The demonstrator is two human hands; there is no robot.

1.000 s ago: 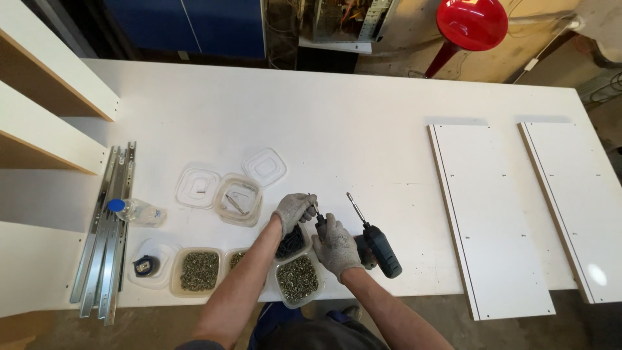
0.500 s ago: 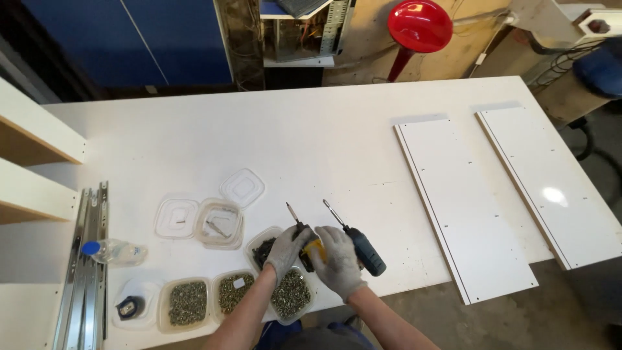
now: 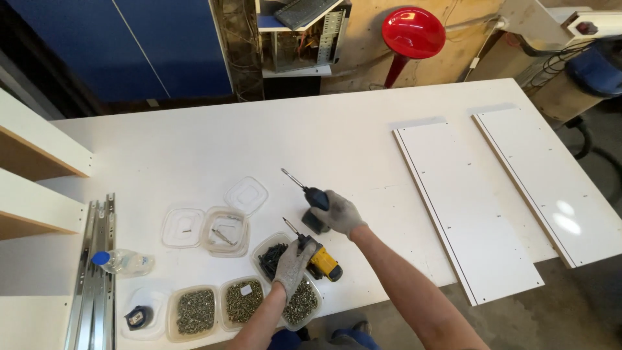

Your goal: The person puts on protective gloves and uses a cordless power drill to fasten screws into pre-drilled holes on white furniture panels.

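**A:** What do the hands hold in the head view?

**B:** Two cordless drivers. The yellow-and-black driver (image 3: 319, 260) sits low over the tubs near the front edge of the white table (image 3: 194, 149), bit pointing up and left. The dark blue driver (image 3: 312, 202) is just behind it, its long bit also slanting up-left.

**A:** And the hands themselves?

**B:** Both wear grey gloves. The left hand (image 3: 293, 264) comes up from the bottom edge, fingers curled tight around the yellow driver's grip. The right hand (image 3: 340, 212) reaches in from the lower right, forearm bare, fingers wrapped around the blue driver's handle.

**A:** What lies about?

**B:** Clear tubs of screws (image 3: 220, 304) directly beneath the left hand, one tub with dark screws (image 3: 269, 256) partly hidden by it. Two loose lids (image 3: 246, 194), a water bottle (image 3: 123, 262) and metal drawer slides (image 3: 94, 272) lie to the left. Two white panels (image 3: 466, 207) lie well apart on the right; a red stool (image 3: 413, 32) stands beyond the table.
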